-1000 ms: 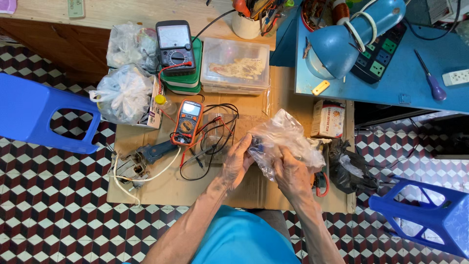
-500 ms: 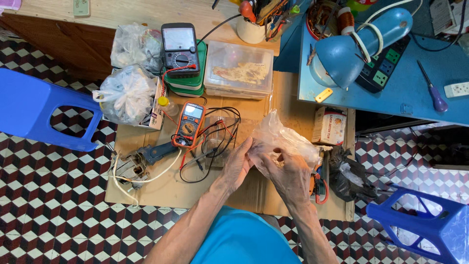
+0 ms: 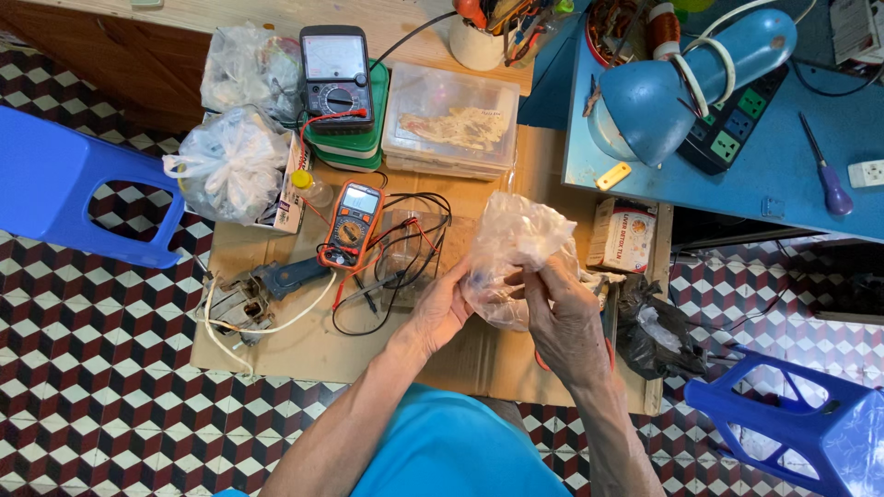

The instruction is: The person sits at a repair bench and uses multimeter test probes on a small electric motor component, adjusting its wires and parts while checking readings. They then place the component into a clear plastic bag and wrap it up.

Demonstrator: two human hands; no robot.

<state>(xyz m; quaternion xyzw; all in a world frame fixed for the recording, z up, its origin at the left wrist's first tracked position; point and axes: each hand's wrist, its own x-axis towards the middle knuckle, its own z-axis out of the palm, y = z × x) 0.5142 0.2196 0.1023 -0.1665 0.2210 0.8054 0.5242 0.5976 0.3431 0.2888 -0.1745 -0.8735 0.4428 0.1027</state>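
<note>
A crumpled clear plastic bag (image 3: 516, 241) is held between both hands above a sheet of cardboard (image 3: 304, 345) on the floor. My left hand (image 3: 442, 311) grips the bag's lower left side. My right hand (image 3: 564, 308) pinches its right side, fingers curled into the plastic. What lies inside the bag is too blurred to tell. Just left of my left hand lie an orange multimeter (image 3: 350, 224) and its tangle of black and red leads (image 3: 405, 253).
A soldering gun with white cord (image 3: 267, 290), tied white bags (image 3: 230, 166), an analog meter on green boxes (image 3: 337, 78) and a clear lidded tub (image 3: 451, 124) sit behind. A blue lamp (image 3: 686, 83) stands on a blue table at right. Blue stools (image 3: 64, 189) flank the cardboard.
The bag has been turned and lifted slightly between my hands, and my right hand's fingers have shifted up onto its side. The view has tilted a little.
</note>
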